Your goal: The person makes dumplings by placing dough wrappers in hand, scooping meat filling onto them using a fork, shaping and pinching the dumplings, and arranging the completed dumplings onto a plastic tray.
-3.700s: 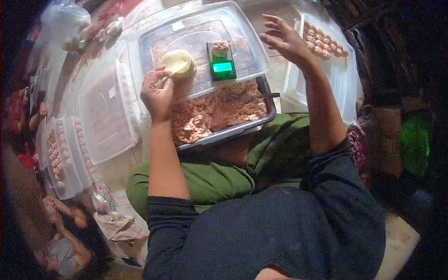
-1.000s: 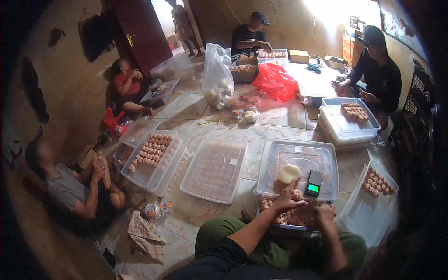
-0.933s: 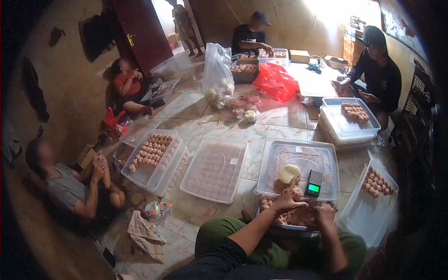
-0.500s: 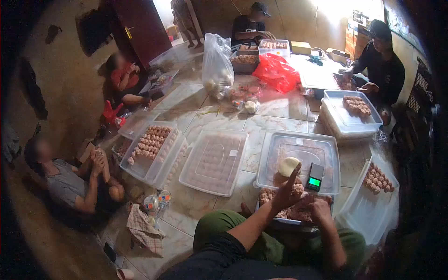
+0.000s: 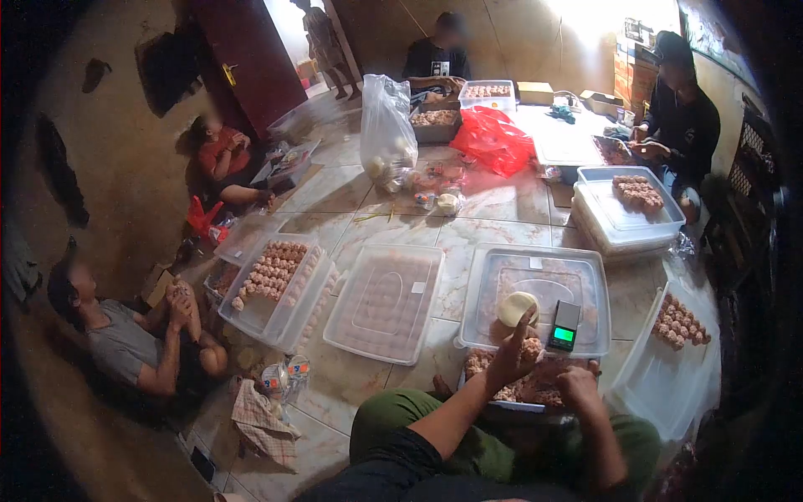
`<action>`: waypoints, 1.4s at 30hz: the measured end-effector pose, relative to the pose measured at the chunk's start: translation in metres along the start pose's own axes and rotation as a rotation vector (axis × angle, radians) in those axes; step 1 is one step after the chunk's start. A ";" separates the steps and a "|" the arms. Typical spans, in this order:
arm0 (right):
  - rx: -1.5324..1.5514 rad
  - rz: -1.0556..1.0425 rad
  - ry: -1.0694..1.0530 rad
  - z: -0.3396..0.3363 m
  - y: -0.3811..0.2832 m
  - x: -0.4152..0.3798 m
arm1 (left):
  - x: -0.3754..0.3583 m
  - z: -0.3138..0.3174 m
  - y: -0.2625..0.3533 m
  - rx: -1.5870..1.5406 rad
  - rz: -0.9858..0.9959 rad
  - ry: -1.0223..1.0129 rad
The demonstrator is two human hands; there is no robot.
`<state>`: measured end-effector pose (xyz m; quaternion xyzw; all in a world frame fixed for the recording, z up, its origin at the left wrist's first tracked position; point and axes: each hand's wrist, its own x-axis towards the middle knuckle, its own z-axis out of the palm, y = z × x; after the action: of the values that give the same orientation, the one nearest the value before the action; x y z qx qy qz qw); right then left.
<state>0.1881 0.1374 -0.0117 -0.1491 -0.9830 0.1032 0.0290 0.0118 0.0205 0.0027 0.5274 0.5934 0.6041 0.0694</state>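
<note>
My left hand (image 5: 505, 365) is curled round a lump of minced meat (image 5: 529, 348), its index finger raised against the edge of a stack of round pale wrappers (image 5: 518, 310). The wrappers lie on a closed, translucent lidded box (image 5: 477, 328). Just in front of me, a tub of minced meat (image 5: 520, 390) stands partly under that box. My right hand (image 5: 579, 386) is closed at the tub's right side, fingers pointing down; what it grips, if anything, is hidden. A small digital scale (image 5: 565, 325) with a lit green display sits on the lid, right of the wrappers.
Boxes of shaped meat pieces stand to the left (image 5: 276, 269) and right (image 5: 679, 321). A lidded box (image 5: 386, 305) lies on the tiled floor between. Farther off are stacked boxes (image 5: 627, 219), a clear bag (image 5: 389, 125) and a red bag (image 5: 493, 138). Several people sit around.
The view has tilted slightly, so most things sit a little lower. My left hand still holds the meat lump by the wrappers; my right hand stays at the tub with little movement.
</note>
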 end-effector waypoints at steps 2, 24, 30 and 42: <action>-0.009 0.000 -0.034 -0.007 -0.003 0.000 | -0.001 0.000 -0.004 0.012 0.005 -0.006; 0.152 0.016 -0.070 -0.010 -0.008 -0.003 | 0.000 -0.002 0.002 -0.052 -0.021 -0.018; 0.252 0.060 0.011 -0.001 0.001 0.000 | -0.001 -0.002 0.000 -0.052 -0.053 -0.028; 0.195 -0.021 0.002 0.007 0.004 0.000 | 0.000 -0.003 0.000 -0.010 -0.007 -0.020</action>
<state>0.1889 0.1398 -0.0192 -0.1353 -0.9697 0.1981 0.0457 0.0096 0.0185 0.0035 0.5310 0.5915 0.6014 0.0802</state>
